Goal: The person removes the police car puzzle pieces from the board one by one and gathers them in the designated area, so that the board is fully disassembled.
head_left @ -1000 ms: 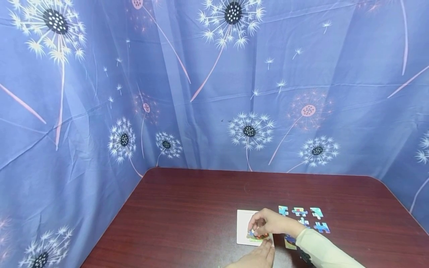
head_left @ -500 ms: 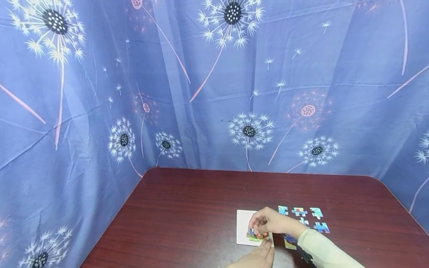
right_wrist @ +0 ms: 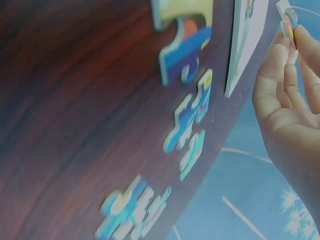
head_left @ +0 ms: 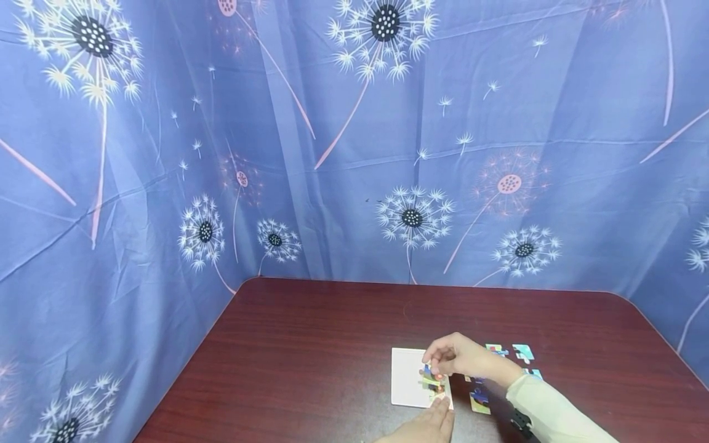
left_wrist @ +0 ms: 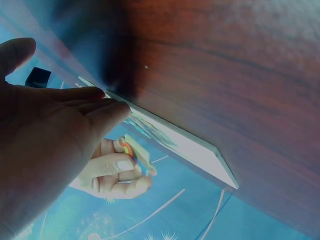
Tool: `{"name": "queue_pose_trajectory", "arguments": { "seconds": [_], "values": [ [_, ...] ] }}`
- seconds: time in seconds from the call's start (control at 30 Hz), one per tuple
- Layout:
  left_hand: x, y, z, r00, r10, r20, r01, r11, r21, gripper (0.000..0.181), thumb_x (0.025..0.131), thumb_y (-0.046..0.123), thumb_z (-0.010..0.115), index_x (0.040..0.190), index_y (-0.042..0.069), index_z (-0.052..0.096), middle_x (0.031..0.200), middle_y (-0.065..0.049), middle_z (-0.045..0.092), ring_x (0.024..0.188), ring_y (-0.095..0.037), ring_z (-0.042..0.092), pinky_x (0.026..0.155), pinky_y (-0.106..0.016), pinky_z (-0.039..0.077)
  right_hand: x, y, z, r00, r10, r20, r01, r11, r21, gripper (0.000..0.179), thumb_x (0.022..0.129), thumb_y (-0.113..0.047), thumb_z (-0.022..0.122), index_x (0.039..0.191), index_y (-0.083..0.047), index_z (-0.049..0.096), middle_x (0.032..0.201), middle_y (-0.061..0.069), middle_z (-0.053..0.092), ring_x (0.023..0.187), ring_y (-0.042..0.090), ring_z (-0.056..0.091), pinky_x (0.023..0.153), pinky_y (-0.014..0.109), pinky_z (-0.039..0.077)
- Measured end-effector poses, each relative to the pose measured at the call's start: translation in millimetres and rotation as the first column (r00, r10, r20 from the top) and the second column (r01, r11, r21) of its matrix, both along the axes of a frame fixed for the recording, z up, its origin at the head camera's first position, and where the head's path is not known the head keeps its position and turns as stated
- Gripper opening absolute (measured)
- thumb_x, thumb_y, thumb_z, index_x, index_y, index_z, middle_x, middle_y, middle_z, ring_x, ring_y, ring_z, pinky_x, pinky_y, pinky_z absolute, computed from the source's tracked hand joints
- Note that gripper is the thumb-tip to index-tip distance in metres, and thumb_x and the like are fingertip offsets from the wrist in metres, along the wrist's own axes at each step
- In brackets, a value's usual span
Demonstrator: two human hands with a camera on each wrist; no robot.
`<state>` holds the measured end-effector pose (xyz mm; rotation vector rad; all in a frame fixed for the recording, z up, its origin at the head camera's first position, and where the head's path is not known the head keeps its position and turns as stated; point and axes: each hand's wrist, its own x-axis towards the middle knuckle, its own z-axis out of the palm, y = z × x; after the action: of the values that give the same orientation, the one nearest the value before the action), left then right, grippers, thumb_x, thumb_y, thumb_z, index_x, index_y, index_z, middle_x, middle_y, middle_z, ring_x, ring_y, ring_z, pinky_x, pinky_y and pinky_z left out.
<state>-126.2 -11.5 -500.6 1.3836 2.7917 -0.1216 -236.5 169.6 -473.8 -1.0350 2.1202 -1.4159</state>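
Note:
A white puzzle board (head_left: 406, 381) lies on the table. My left hand (head_left: 422, 424) rests straight fingers on its near right corner; the same hand (left_wrist: 55, 125) looks flat in the left wrist view. Above the board's right side, my right hand (head_left: 462, 358) pinches a colourful jigsaw piece (head_left: 429, 373) between thumb and fingers. That jigsaw piece (left_wrist: 141, 152) is plainly off the board in the left wrist view, tilted, with orange and blue on its face. Beneath it, more printed puzzle picture (head_left: 436, 390) shows on the board, partly covered by my hands.
To the right of the board lie several loose jigsaw pieces, including a light blue one (head_left: 523, 352) and a yellow-green one (head_left: 479, 402). My right forearm hides some of them. A blue dandelion-print curtain (head_left: 343, 234) stands behind the dark red table (head_left: 288, 357).
My right hand has lifted away from the board and shifted right and farther back, carrying the jigsaw piece. My left hand has stayed on the board's corner.

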Motion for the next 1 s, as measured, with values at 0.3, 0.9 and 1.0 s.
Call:
{"name": "queue_pose_trajectory", "arguments": {
  "seconds": [0.3,0.9,1.0],
  "values": [
    [0.0,1.4,-0.5,1.000,0.009,-0.009,-0.009,1.000,-0.012,0.065,0.100,0.052,0.034,0.134,-0.002,0.050,0.141,-0.013,0.047,0.132,-0.018,0.042,0.105,-0.020,0.033,-1.2,26.5,7.0,1.000,-0.029,0.005,0.029,1.000,0.011,0.022,0.090,-0.005,0.065,0.107,0.009,0.064,0.084,0.017,0.066,0.068,0.021,0.065,0.064,0.035,0.055],
    [-1.6,-0.9,1.4,1.000,-0.016,0.024,0.016,1.000,-0.007,0.067,0.101,0.050,0.031,0.133,-0.005,0.050,0.141,-0.018,0.047,0.132,-0.021,0.043,0.106,-0.022,0.033,9.0,83.0,7.3,1.000,-0.001,-0.013,0.001,1.000,-0.027,0.018,0.090,-0.001,0.062,0.103,0.012,0.064,0.084,0.017,0.067,0.073,0.011,0.064,0.063,0.031,0.055],
    [-1.5,-0.6,0.3,0.999,-0.010,0.035,0.010,1.000,-0.003,0.067,0.101,0.050,0.030,0.134,-0.005,0.050,0.141,-0.017,0.047,0.132,-0.020,0.043,0.106,-0.021,0.033,12.1,89.8,5.3,1.000,0.017,-0.008,-0.017,0.999,-0.050,0.017,0.089,0.002,0.062,0.103,0.013,0.063,0.082,0.020,0.065,0.071,0.007,0.062,0.058,0.031,0.054]
  ]
}}
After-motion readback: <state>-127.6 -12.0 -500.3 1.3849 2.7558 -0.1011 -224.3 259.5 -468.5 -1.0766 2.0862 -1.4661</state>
